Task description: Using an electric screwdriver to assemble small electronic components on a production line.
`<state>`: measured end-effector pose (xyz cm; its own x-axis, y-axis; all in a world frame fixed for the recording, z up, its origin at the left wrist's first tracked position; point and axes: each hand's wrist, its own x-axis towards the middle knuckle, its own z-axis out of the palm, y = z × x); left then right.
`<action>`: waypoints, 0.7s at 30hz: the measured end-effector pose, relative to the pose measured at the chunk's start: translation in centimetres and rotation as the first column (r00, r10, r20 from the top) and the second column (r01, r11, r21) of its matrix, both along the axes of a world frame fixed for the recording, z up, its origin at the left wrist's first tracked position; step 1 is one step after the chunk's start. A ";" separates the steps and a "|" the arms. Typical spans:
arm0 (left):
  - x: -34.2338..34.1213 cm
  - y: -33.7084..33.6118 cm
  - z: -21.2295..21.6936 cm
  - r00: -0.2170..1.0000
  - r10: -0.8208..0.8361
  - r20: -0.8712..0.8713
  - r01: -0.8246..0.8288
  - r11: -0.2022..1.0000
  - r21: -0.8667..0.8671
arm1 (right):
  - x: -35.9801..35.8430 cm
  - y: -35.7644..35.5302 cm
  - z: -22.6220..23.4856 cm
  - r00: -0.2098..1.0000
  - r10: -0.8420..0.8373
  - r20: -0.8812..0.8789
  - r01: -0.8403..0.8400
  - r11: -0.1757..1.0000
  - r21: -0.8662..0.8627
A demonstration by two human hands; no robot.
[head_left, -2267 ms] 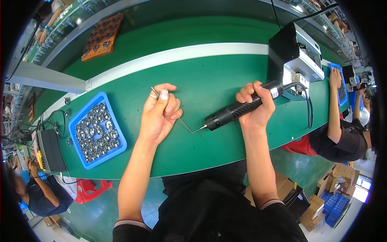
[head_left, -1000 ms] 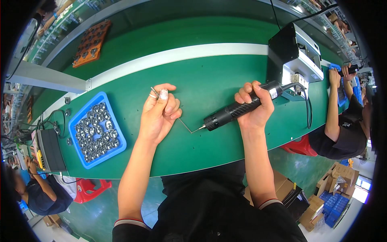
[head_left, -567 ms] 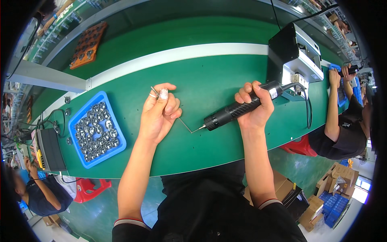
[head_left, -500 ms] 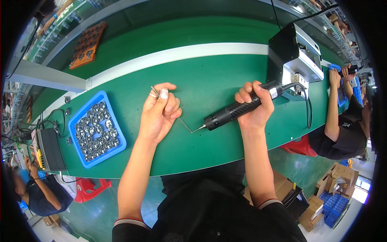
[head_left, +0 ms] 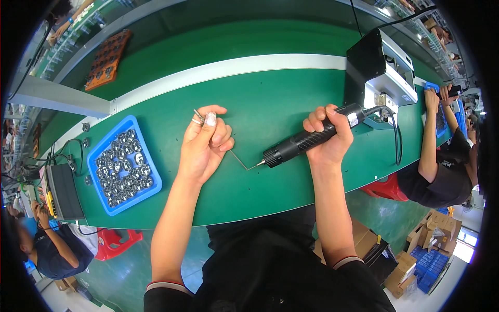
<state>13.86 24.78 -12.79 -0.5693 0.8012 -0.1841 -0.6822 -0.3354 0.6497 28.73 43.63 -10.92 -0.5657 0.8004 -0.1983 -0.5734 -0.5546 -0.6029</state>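
Observation:
My right hand (head_left: 330, 135) is wrapped around a black electric screwdriver (head_left: 293, 148), which points down and to the left. Its thin bit (head_left: 258, 165) ends over the green bench (head_left: 280, 203). Between the fingers of my left hand (head_left: 207, 145) is a slim metal tool that looks like tweezers (head_left: 238, 159). Its far end meets the screwdriver bit's tip, or lies very close to it; anything held there is too small to make out. A white wrap covers my left thumb tip. Left of my hand, a blue tray (head_left: 155, 195) holds many round black-and-silver parts (head_left: 126, 165).
A black-and-white machine (head_left: 382, 75) stands at the right rear, with a cable to the screwdriver. An orange rack (head_left: 107, 60) lies beyond the white rail (head_left: 228, 67). A few loose parts (head_left: 86, 141) sit left of the tray. People work at both sides.
Both hands and their tools stay almost still. The tray and the orange rack appear shifted very slightly left in the picture.

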 end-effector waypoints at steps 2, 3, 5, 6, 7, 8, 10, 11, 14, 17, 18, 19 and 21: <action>0.0 0.0 0.0 1.000 0.000 -0.004 0.000 1.000 0.009 | 0.0 0.0 0.0 1.000 -0.001 -0.008 0.001 1.000 -0.014; 0.0 0.0 0.0 1.000 0.001 -0.003 -0.001 1.000 0.006 | 0.0 0.0 0.0 1.000 -0.001 -0.008 0.001 1.000 -0.014; 0.1 0.0 0.0 1.000 0.002 -0.001 -0.002 1.000 0.002 | 0.1 0.1 -0.2 1.000 0.004 -0.012 -0.004 1.000 -0.011; 0.1 0.1 0.0 1.000 0.002 0.001 -0.002 1.000 0.006 | 0.1 0.1 -0.1 1.000 0.004 -0.012 -0.004 1.000 -0.011; 0.1 0.0 0.0 1.000 0.003 0.002 -0.003 1.000 0.009 | 0.0 0.1 -0.1 1.000 0.000 -0.016 -0.001 1.000 -0.019; 0.1 0.0 0.0 1.000 0.003 0.002 -0.003 1.000 0.009 | 0.0 0.1 -0.1 1.000 -0.003 -0.020 0.002 1.000 -0.027; 0.1 0.0 0.0 1.000 0.005 0.003 -0.005 1.000 -0.003 | 0.0 0.2 -0.2 1.000 0.000 -0.021 -0.001 1.000 -0.024; 0.1 0.0 0.0 1.000 0.005 0.003 -0.005 1.000 -0.003 | 0.1 0.2 -0.2 1.000 0.003 -0.023 -0.004 1.000 -0.022; 0.0 0.0 -0.1 1.000 0.005 0.002 -0.005 1.000 0.005 | 0.1 0.2 -0.1 1.000 -0.003 -0.017 0.003 1.000 -0.026; 0.0 -0.1 0.0 1.000 0.004 0.002 -0.004 1.000 -0.002 | 0.0 0.1 -0.1 1.000 -0.003 -0.009 0.003 1.000 -0.023; 0.0 -0.1 0.1 1.000 0.005 0.006 -0.005 1.000 -0.004 | 0.0 0.1 0.0 1.000 -0.003 -0.009 0.003 1.000 -0.023; -0.1 -0.1 0.1 1.000 0.006 0.010 -0.006 1.000 -0.007 | 0.0 0.1 0.1 1.000 -0.004 -0.009 0.004 1.000 -0.026; -0.1 0.0 0.1 1.000 0.005 0.011 -0.005 1.000 -0.008 | 0.0 0.1 0.1 1.000 -0.004 -0.010 0.003 1.000 -0.029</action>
<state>13.80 24.76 -12.68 -0.5715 0.7967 -0.1968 -0.6876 -0.3339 0.6448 28.74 43.72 -10.87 -0.5650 0.7963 -0.2161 -0.5812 -0.5700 -0.5808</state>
